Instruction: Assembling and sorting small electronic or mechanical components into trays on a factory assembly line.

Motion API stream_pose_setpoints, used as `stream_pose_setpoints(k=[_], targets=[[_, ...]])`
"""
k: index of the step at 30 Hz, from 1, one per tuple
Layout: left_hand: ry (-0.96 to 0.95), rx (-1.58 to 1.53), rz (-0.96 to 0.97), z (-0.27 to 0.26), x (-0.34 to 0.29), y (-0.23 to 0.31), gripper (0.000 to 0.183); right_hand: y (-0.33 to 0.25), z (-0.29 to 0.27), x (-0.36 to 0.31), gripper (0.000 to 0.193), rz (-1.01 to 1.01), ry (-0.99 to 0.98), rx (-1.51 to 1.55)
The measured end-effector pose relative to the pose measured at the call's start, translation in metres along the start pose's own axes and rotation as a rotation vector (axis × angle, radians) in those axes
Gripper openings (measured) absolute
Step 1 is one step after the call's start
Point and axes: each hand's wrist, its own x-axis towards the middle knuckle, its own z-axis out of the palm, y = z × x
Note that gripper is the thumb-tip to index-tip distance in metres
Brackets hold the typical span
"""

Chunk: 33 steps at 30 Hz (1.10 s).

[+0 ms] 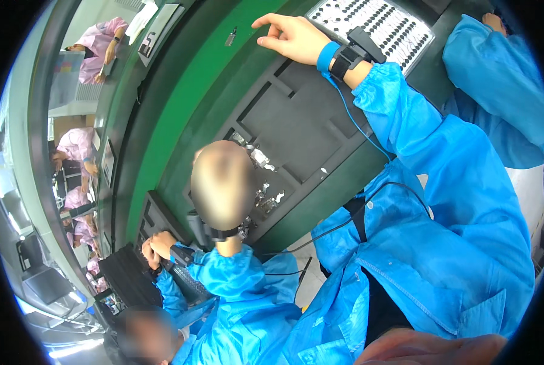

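Observation:
My right hand (291, 38) is raised over the far edge of the dark tray, fingers apart and index finger stretched out, holding nothing. It wears a blue wrist strap (327, 57) with a cord and a black band. Just left of its fingertips, a small clear-and-black part (231, 36) lies on the green mat (187, 73). My left hand (223, 182) is over the left part of the dark grey recessed tray (302, 115); it is blurred, so its fingers cannot be made out. Beside it, small white and metal parts (261, 159) lie in the tray.
A white tray (430, 38) with rows of small black-tipped pieces sits beyond my right wrist. A loose white bit (323, 171) lies in the dark tray. A co-worker's hands (156, 246) are at lower left; another co-worker's blue sleeve (497, 85) is at right. People in pink work across the bench.

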Motion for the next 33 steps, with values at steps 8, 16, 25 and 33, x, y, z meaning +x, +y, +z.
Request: stream_pose_setpoints(k=[8,16,25,33], targets=[[-0.02,0.156,-0.179,0.057,0.188,-0.061,0.037,-0.006,0.003,-0.003,0.032,-0.044,0.097,0.097],[-0.078,0.228,-0.219,0.134,0.241,-0.047,0.044,-0.019,0.009,-0.001,0.024,0.166,0.279,0.327],[-0.094,0.134,-0.017,0.123,0.223,-0.066,0.019,-0.011,0.003,0.005,0.023,0.113,0.304,0.201],[-0.042,-0.032,-0.076,0.087,0.199,-0.091,0.025,-0.028,-0.003,-0.002,0.018,0.266,0.248,0.668]])
